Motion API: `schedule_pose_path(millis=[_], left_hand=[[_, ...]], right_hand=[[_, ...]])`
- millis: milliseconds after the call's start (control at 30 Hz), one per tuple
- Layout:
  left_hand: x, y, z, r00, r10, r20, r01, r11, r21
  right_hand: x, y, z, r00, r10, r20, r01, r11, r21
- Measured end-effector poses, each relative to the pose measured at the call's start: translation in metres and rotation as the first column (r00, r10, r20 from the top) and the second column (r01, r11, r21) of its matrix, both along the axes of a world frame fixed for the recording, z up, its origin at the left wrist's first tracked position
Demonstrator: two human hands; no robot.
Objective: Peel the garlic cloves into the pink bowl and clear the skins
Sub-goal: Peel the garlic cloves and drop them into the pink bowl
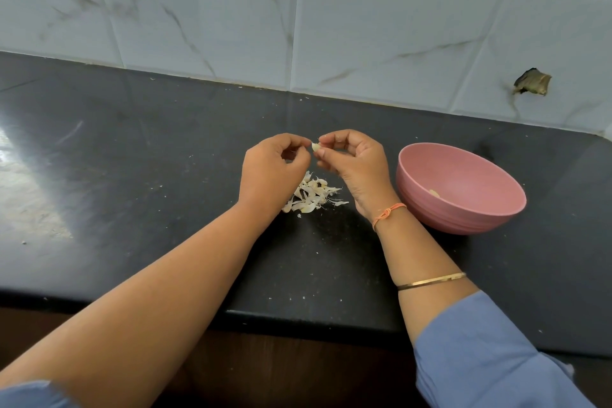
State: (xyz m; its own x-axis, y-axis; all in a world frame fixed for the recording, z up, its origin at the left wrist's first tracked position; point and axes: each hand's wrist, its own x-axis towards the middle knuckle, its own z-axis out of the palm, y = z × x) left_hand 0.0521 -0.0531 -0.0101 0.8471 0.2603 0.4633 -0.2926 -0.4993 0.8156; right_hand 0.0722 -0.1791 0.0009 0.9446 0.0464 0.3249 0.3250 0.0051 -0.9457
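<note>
The right hand pinches a small garlic clove between thumb and fingertips, holding it up above the counter with its pale end turned toward the other hand. The left hand is curled, its thumb and forefinger closed together right at the clove's tip, apparently gripping a shred of skin to pull it away; whether any skin is actually caught between them is too small to tell. Holding the clove raised between both hands likely gives the fingers room to work and lets loosened skin drop straight down.

Directly below the hands lies a heap of papery skins, gathered in one spot on the dark counter, which should make the later clearing simple. A few tiny flecks are scattered around it.

Just to the right of the right wrist stands the pink bowl, near enough that a finished clove can be dropped in with a short move. At least one pale peeled piece shows inside it near the bottom. An orange thread and a thin bangle sit on the right forearm, above a blue sleeve. Behind the counter rises a marbled tile wall.
</note>
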Motion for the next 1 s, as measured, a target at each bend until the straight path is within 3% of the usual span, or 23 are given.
schedule_pose_path(millis=[400,800,1000], left_hand=[[-0.0021,0.0004,0.0009,1.0,-0.018,0.008,0.018,1.0,0.015],[0.0015,0.0029,-0.0013,0.999,0.026,-0.023,-0.026,1.0,-0.017],[-0.001,0.0003,-0.0001,0.999,-0.051,-0.009,0.051,0.997,-0.05]], right_hand=[[0.0037,0.0008,-0.0038,0.994,0.01,0.11,0.002,0.994,-0.11],[0.0021,0.0007,-0.003,0.996,0.027,0.082,-0.022,0.998,-0.06],[-0.0008,0.0018,-0.0011,0.996,0.047,0.082,-0.042,0.997,-0.063]])
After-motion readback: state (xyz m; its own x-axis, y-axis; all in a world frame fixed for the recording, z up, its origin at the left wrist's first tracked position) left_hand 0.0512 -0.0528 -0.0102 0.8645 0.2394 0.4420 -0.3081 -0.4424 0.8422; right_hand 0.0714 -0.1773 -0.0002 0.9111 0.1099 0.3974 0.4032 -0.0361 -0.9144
